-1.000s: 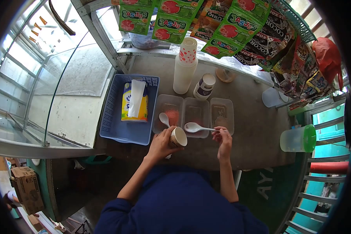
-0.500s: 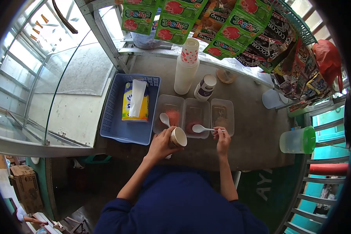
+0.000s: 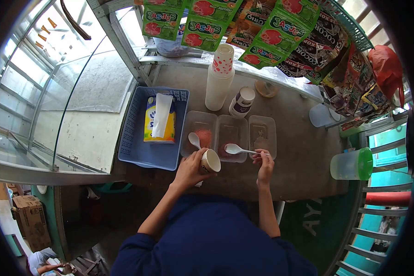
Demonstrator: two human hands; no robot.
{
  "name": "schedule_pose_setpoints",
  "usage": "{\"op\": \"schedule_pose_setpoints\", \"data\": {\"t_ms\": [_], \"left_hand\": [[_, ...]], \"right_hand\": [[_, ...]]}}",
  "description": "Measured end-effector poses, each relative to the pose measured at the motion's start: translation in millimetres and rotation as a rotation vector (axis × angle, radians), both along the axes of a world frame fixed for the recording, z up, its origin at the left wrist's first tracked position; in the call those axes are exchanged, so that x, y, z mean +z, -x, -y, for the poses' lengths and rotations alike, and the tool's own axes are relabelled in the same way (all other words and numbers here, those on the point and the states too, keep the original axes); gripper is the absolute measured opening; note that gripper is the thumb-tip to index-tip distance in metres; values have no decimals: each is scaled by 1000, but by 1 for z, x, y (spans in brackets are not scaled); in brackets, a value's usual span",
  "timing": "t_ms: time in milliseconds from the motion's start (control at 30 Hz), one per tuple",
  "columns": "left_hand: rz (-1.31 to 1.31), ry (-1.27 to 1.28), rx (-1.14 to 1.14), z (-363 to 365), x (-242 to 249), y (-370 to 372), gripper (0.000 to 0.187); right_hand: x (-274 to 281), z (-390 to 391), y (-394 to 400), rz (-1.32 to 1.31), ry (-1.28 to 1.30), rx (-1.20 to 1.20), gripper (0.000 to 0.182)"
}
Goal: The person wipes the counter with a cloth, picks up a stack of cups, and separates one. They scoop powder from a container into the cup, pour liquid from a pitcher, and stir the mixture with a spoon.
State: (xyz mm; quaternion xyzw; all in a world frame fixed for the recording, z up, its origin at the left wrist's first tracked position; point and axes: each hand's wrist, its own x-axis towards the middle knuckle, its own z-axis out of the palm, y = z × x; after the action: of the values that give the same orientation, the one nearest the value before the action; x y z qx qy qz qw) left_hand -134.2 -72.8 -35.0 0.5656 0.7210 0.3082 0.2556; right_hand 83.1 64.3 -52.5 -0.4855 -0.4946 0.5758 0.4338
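My left hand (image 3: 191,171) is wrapped round a small paper cup (image 3: 211,161), which tilts with its mouth to the right. Pinched in my right hand (image 3: 264,167) is a white plastic spoon (image 3: 237,149), its bowl over the middle clear plastic tub (image 3: 235,157). Dark pink powder lies in that tub. The left tub (image 3: 201,117) holds orange-pink powder (image 3: 204,137) and another white spoon (image 3: 194,139). Pale brownish powder (image 3: 261,143) is in the right tub (image 3: 262,121), just beyond my right fingers.
A blue basket (image 3: 129,138) with a tissue pack (image 3: 169,131) stands at the left. Behind the tubs are stacked paper cups (image 3: 221,89) and a shorter cup stack (image 3: 242,103). Drink sachets (image 3: 273,34) hang overhead. A green-lidded container (image 3: 349,165) is at the right.
The spoon in my right hand has shifted slightly left and up within the middle tub. My left hand and the cup stay nearly still. A person at lower left has moved.
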Motion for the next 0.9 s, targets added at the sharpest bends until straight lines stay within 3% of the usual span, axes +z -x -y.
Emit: {"op": "schedule_pose_setpoints", "data": {"t_ms": [167,233,267,367,433,533,633,900], "left_hand": [[-9,9,-7,-1,0,-1,83],[-3,15,-10,-2,2,-1,83],[3,19,-12,-2,3,-1,83],[11,-24,-5,0,-3,-1,83],[11,-23,0,0,-3,-1,83],[5,-18,5,1,-3,-1,83],[-3,-8,11,1,-1,-1,83],[-35,-67,-19,1,-5,-2,83]], "right_hand": [[37,12,7,-85,36,114,23],[50,19,12,-69,-74,446,26],[50,19,12,-69,-74,446,26],[43,16,12,-157,-73,373,23],[30,6,6,-86,-52,120,23],[10,-5,-4,109,-189,15,24],[-1,-8,-9,259,-237,8,24],[-19,-6,-13,120,-129,-28,25]]}}
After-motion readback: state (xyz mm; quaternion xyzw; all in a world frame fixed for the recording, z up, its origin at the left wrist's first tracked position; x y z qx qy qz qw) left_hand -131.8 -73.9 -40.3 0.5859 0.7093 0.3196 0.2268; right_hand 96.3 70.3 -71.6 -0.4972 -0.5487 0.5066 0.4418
